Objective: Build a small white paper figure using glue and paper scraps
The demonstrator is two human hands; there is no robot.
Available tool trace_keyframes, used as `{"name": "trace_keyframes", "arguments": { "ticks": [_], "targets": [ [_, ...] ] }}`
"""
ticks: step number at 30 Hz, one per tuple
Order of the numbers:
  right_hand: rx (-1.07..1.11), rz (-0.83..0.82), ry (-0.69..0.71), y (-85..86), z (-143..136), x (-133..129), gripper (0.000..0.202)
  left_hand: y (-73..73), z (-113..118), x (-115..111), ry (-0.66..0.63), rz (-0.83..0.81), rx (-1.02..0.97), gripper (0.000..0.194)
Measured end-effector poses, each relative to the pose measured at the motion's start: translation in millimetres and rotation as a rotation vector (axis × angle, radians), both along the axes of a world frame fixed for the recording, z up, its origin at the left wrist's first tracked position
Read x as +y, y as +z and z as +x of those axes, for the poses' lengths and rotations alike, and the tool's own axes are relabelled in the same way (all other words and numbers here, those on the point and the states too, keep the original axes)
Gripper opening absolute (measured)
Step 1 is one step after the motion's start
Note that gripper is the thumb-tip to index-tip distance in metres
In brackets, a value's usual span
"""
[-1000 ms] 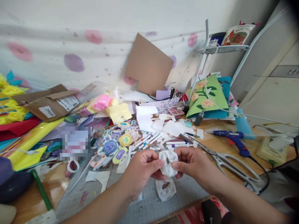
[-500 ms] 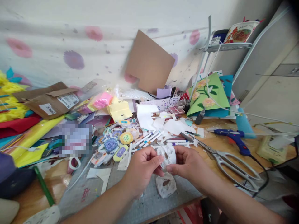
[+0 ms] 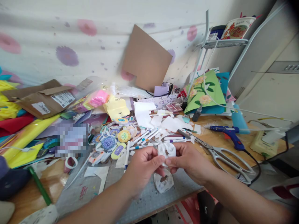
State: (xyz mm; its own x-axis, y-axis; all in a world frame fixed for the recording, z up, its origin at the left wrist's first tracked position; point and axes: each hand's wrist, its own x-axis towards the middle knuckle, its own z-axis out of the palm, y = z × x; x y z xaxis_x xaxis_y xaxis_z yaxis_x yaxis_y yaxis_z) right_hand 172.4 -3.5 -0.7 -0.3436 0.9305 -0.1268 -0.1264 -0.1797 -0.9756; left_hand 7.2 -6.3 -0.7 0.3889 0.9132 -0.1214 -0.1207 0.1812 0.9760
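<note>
Between my two hands is a white crinkled ring-shaped piece [image 3: 172,150] with a ragged hole in its middle. My left hand [image 3: 146,163] pinches its left edge between thumb and fingers. On the other side, my right hand [image 3: 191,161] grips the right edge, its thumb almost meeting the left one. Just below, a second white crinkled piece [image 3: 165,188] with a similar hole lies by the mat's front edge; whether the two are joined, I cannot tell. The grey cutting mat [image 3: 93,199] stretches beneath my hands.
Large scissors [image 3: 218,155] and a blue glue gun [image 3: 230,133] lie to the right. Beyond my hands are several markers [image 3: 146,138], paper scraps [image 3: 173,123] and decorated paper cutouts [image 3: 108,141]. A cardboard box [image 3: 44,99] stands at the left rear, a shelf rack [image 3: 224,43] at the right.
My fingertips have drawn closer together on the white ring-shaped piece, my right thumb moving left. The whole view has shifted slightly, with the surroundings appearing further left and up.
</note>
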Motion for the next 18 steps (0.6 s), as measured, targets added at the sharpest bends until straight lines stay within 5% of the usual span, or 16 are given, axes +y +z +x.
{"name": "trace_keyframes", "arguments": {
  "ticks": [9,18],
  "targets": [
    [0.003,-0.015,0.049,7.6,5.4,-1.1,0.029,-1.7,-0.9,-1.1,-0.06,-0.082,0.006,0.023],
    [-0.054,0.011,0.037,8.3,4.8,-3.1,0.017,0.9,0.4,-0.6,-0.102,0.058,0.071,0.02]
  ]
}}
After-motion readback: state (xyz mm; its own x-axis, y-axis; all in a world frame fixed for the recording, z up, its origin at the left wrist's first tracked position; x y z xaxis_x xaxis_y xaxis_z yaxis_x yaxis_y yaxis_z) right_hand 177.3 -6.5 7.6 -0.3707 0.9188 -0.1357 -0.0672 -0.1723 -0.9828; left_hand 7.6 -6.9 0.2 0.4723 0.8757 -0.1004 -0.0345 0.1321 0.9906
